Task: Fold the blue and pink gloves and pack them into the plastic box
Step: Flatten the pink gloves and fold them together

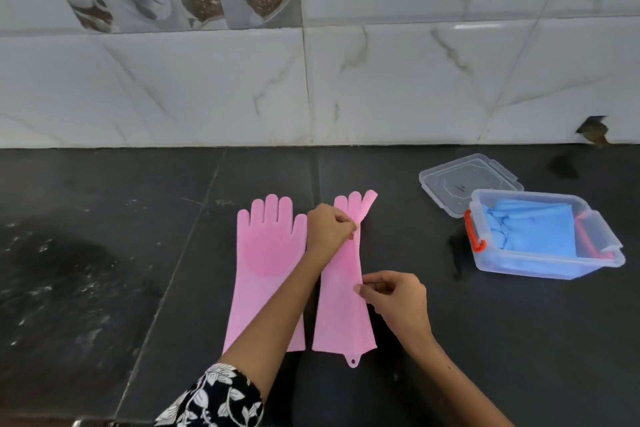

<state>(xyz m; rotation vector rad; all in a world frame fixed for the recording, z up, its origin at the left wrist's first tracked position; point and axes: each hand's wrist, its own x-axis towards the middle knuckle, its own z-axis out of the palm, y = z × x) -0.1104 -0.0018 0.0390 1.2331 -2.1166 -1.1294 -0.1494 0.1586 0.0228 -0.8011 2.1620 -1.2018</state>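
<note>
Two pink gloves lie side by side on the dark counter, fingers pointing to the wall. The left pink glove (268,263) lies flat, partly under my left forearm. The right pink glove (341,308) has its right edge folded over lengthwise. My left hand (329,227) pinches that folded edge near the palm. My right hand (394,298) pinches the same edge lower down, at the cuff part. The clear plastic box (550,265) with red latches stands at the right, with folded blue gloves (533,229) inside.
The box's clear lid (469,180) lies flat just behind the box. A marble-tiled wall (311,80) rises at the back of the black counter (104,253). A wet stain marks the counter beside the box.
</note>
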